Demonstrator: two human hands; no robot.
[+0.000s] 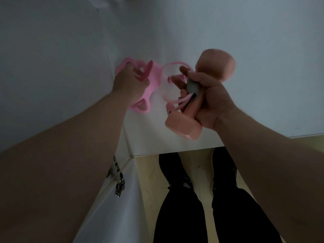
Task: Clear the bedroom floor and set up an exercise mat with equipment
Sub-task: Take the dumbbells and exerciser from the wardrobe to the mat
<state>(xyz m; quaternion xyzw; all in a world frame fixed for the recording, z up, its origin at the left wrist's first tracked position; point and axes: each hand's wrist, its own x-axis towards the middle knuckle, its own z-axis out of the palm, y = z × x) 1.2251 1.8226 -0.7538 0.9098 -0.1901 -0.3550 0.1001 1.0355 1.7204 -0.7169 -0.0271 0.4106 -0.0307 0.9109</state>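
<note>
On my feed, black-trousered legs (184, 216) stand at 6 o'clock. Beyond them, at 2 o'clock, the right hand (210, 99) has its fingers curled tight round the bar of a pink dumbbell (182, 127), pinning a gray knob (193, 87) and pink cord (175, 102) against it. Farthest, at 11 o'clock, the left hand (129, 81) clutches tangled pink bands (154, 79) on the white shelf (245, 50).

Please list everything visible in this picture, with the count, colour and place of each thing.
dumbbell: one, peach-pink, in the right hand.
pink band: one tangle, pink, gripped by the left hand.
grey piece: one, grey, also in the right hand.
white panel: one, white, behind the hands.
metal clasp: one, silver, lower left.
floor: light wood, bottom.
left hand: one, centre left.
right hand: one, centre right.
legs: two, black trousers, bottom.
</note>
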